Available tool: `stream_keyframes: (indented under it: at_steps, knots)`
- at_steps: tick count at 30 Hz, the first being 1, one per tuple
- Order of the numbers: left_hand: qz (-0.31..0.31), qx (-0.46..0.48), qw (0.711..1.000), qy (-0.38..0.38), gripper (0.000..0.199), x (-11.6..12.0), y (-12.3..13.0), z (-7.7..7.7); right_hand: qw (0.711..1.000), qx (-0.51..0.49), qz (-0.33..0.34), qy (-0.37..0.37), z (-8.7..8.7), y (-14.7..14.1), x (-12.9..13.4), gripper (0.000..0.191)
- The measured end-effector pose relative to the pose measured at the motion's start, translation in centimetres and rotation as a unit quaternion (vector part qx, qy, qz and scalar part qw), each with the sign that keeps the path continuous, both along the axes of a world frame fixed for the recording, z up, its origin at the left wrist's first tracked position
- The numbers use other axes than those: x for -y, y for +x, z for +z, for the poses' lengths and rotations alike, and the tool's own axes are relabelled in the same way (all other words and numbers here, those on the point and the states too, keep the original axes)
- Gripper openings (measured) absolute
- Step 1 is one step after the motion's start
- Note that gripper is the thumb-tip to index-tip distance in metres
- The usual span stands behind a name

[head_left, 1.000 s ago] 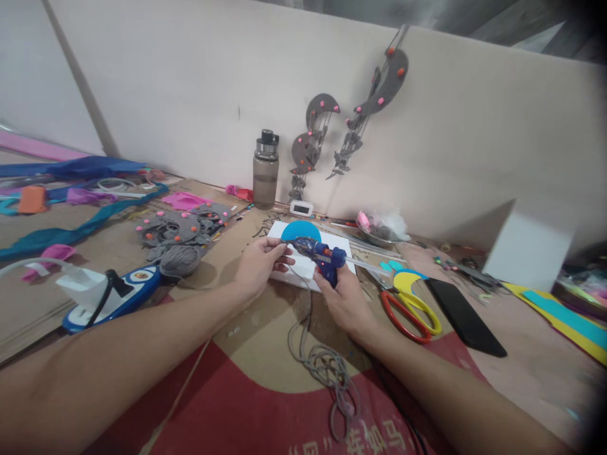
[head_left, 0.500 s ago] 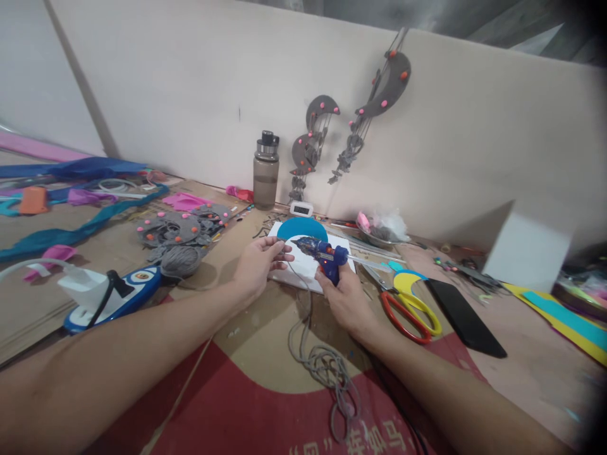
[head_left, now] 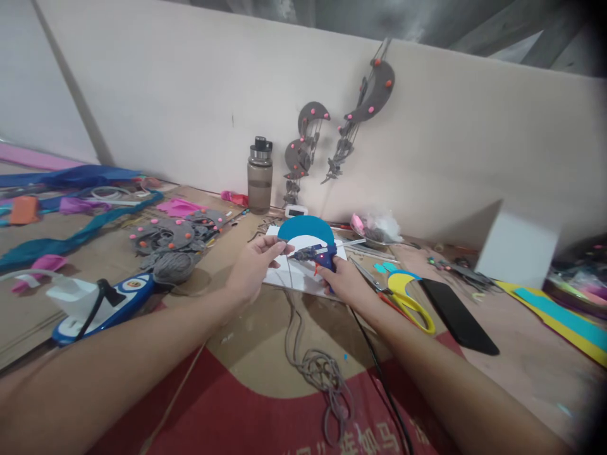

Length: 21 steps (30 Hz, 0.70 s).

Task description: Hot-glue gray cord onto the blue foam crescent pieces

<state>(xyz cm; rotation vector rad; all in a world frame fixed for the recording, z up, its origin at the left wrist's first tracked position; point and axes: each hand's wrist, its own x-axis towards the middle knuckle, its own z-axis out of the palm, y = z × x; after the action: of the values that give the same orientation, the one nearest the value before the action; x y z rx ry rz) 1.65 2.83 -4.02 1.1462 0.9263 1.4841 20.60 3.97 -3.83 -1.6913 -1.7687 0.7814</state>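
My right hand [head_left: 349, 279] is wrapped round the grip of a blue glue gun [head_left: 325, 255], with a clear glue stick out of its back. The gun's dark nozzle points left, close to the fingertips of my left hand [head_left: 253, 264]. Those fingers pinch a grey cord [head_left: 322, 366], which hangs down and lies in loose loops on the cardboard. Under both hands is a white sheet [head_left: 275, 276]. A blue crescent [head_left: 307, 227] lies at its far side. Whether the nozzle touches the cord I cannot tell.
Scissors [head_left: 411, 309] and a black phone [head_left: 459, 316] lie at the right. On the left are a power strip [head_left: 137, 287], a ball of grey yarn [head_left: 173, 268] and felt pieces with pompoms [head_left: 171, 234]. A bottle [head_left: 260, 180] stands at the back; crescent garlands [head_left: 374, 95] hang behind.
The glue gun has turned to lie more level, its nozzle now lower and nearer my left fingertips. The camera view has shifted slightly. My left hand still pinches the cord.
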Motion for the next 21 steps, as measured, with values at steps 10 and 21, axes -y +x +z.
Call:
stream_keyframes:
  at_steps: [10, 21]
  knots:
    - [0.036, -0.009, 0.999, 0.002, 0.031, 0.0, 0.2, -0.7, 0.924, 0.341, -0.034, 0.170, 1.6, 0.5, 1.3, 0.045]
    - [0.003, -0.078, 0.997, 0.021, 0.020, 1.3, 0.9, -0.7, 0.941, -0.287, 0.136, 0.115, -0.1, -3.5, 3.6, 0.038]
